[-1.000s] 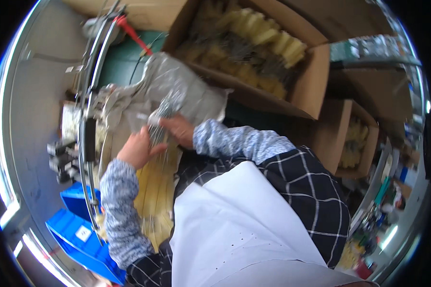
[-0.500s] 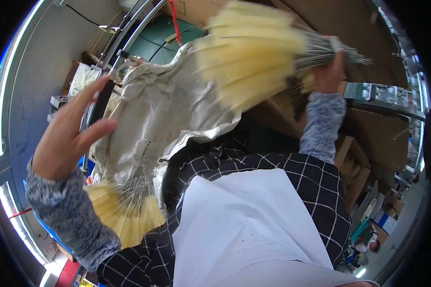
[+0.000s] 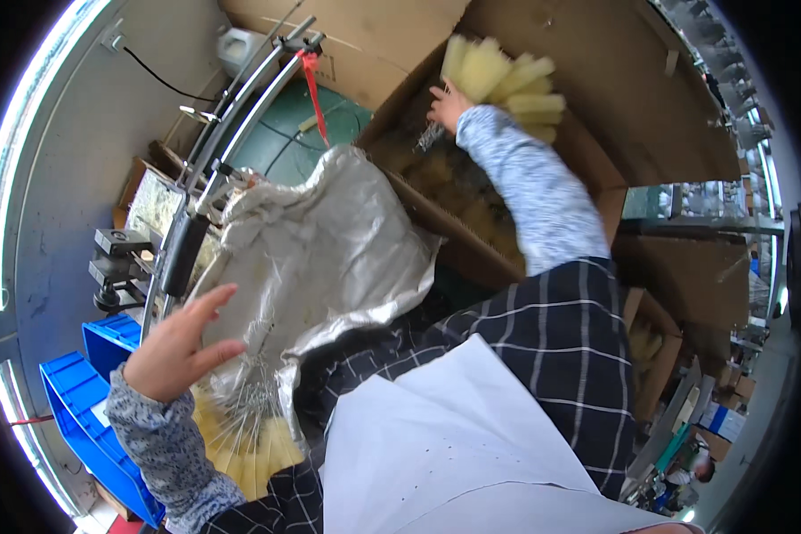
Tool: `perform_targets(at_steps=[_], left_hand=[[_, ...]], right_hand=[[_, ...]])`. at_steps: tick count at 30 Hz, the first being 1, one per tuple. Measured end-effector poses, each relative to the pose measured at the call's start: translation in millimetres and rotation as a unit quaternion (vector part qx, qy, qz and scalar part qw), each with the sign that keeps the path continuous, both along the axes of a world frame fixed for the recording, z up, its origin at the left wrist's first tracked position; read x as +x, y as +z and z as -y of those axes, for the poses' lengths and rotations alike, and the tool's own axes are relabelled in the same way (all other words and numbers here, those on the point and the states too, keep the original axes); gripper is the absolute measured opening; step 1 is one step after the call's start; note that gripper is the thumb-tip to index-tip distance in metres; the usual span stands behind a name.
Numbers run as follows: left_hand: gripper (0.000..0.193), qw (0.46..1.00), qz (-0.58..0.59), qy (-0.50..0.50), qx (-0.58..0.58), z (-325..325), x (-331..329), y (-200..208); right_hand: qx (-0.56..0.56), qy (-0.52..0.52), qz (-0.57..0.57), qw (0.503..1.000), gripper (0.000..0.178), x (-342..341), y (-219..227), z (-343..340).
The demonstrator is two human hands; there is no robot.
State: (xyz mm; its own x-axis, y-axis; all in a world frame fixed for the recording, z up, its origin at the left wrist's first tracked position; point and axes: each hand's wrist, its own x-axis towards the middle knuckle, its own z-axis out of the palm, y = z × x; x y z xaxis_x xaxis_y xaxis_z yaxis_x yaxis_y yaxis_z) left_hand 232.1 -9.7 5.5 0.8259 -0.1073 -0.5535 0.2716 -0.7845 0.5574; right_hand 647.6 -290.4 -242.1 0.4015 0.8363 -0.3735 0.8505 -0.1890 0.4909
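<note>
Recorded at the large open brown cardboard carton [image 3: 454,233]: one fanned bundle of pale-yellow bristle brushes on thin metal wire stems [image 3: 507,80], lying at the carton's far end, bristles toward the far flap. The right hand [image 3: 454,107], in a speckled blue-white sleeve, is set on the stems, fingers extended; whether they are gripped cannot be told, the palm being turned from view. Wire ends show just beside the fingertips. Further yellow brushes lower in the carton are lost in shadow and partly covered by the sleeve. The left hand [image 3: 176,351] is held wide, thumb spread from the fingers, nothing grasped; it is near a second fan of yellow wire-stemmed brushes [image 3: 249,449], partly hidden by the left sleeve and the black white-checked garment [image 3: 570,338]. Stems of this fan are laid over a crumpled silver-grey sheet [image 3: 329,249]. Markings: a small dark print on the tan cardboard panel [image 3: 374,53] behind the red strip [image 3: 311,89], too small to be read; a whitish label [image 3: 101,412] on the blue plastic bins [image 3: 89,436], partly covered by the left sleeve, illegible. A smaller brown carton [image 3: 654,311] is cut into by the garment; its contents are dim.
</note>
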Motion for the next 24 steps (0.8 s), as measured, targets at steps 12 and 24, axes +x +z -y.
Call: perform_targets(at_steps=[12, 24], left_hand=[[0.061, 0.984, -0.089, 0.154, 0.024, -17.1, -41.3, 15.5], [0.059, 0.909, -0.05, 0.413, 0.032, -18.3, -201.4, 32.0]], right_hand=[[0.069, -0.271, -0.068, 0.958, 0.067, -5.7, -94.4, 42.0], [0.34, -0.319, -0.049, 0.884, 0.085, 3.7, -164.8, 116.3]])
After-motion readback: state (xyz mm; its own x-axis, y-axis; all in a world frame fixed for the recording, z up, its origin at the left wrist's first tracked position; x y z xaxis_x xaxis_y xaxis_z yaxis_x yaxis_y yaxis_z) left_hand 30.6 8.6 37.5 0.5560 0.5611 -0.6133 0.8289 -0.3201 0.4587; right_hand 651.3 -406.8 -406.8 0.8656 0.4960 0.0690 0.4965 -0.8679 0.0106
